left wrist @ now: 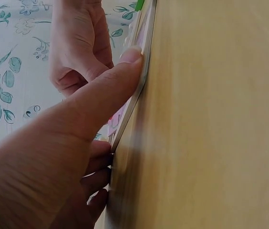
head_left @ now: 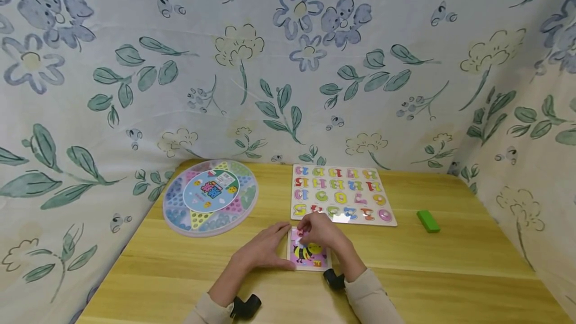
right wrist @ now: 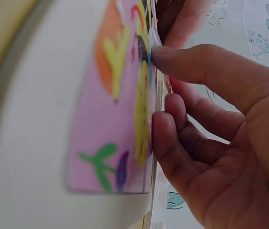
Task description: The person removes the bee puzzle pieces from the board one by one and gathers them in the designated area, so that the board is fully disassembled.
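A wooden bench (head_left: 450,279) carries a number board (head_left: 330,190). Nearer, the left hand (head_left: 262,249), spread wide, and right hand (head_left: 325,231), fingers curled, are at a bee puzzle (head_left: 307,255): the left touches its left edge, the right pinches a reddish piece (head_left: 300,233) at its far left.

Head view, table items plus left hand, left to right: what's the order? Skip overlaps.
Round game board → left hand → bee puzzle → green block

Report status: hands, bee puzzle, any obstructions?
Left hand at left edge of bee puzzle. Right hand apparently pinching small piece there, hiding puzzle's upper-right corner. Number board just beyond.
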`<control>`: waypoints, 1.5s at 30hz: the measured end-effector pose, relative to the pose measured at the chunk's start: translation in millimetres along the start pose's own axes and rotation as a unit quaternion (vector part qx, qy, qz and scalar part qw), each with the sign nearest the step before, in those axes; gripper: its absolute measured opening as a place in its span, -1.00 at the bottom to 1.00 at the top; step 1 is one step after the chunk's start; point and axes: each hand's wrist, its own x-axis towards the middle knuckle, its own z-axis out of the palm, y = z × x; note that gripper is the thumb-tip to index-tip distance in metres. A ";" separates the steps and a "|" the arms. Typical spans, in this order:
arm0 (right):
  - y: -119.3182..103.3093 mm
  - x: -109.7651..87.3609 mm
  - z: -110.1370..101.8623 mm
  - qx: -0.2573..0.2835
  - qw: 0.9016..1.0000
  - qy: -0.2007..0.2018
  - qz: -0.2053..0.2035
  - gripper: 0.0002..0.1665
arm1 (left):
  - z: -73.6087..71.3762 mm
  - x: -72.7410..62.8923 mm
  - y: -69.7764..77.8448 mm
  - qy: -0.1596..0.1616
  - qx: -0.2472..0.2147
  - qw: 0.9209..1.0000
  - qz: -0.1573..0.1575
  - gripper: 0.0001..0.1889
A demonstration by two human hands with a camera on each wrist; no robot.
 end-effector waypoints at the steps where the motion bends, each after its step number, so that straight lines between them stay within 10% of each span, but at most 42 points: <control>1: 0.2 0.1 -0.1 0.000 1.000 0.000 0.000 -0.69 | 0.1 0.1 -0.1 -0.001 0.001 1.000 -0.001 0.16; 45: 25.1 -19.8 -23.4 0.044 0.998 -0.006 -0.050 -0.77 | -0.2 0.5 0.3 -0.002 0.003 1.000 0.002 0.17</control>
